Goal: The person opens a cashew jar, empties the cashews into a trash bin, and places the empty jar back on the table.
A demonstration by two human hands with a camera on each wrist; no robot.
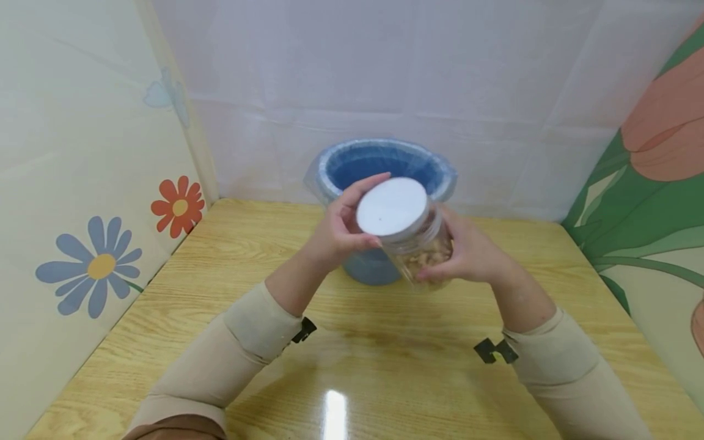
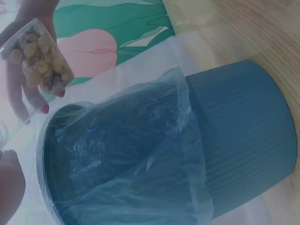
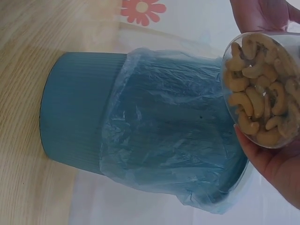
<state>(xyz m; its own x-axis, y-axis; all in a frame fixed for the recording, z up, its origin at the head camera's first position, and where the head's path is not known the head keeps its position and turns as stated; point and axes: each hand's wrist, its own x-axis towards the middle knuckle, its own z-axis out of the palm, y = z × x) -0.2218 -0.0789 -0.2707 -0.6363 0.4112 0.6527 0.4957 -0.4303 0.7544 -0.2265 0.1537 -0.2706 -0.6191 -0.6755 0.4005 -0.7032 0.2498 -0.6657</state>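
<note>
A clear jar of cashews (image 1: 426,253) is held up, tilted, in front of a blue bin (image 1: 371,270). My right hand (image 1: 470,247) grips the jar's body, thumb on the near side. Around the rim of the white lid (image 1: 392,206), my left hand (image 1: 338,229) curls its fingers and thumb; the lid sits on the jar. The right wrist view shows the jar's round base with the cashews (image 3: 262,89) inside. In the left wrist view only part of my left hand (image 2: 9,183) appears, and the lid is out of frame.
The bin has a clear plastic liner (image 3: 159,126) folded over its rim. It stands on a wood-grain table (image 1: 385,366) near the white back wall (image 1: 385,67). Flower-printed panels (image 1: 88,153) flank the table on both sides.
</note>
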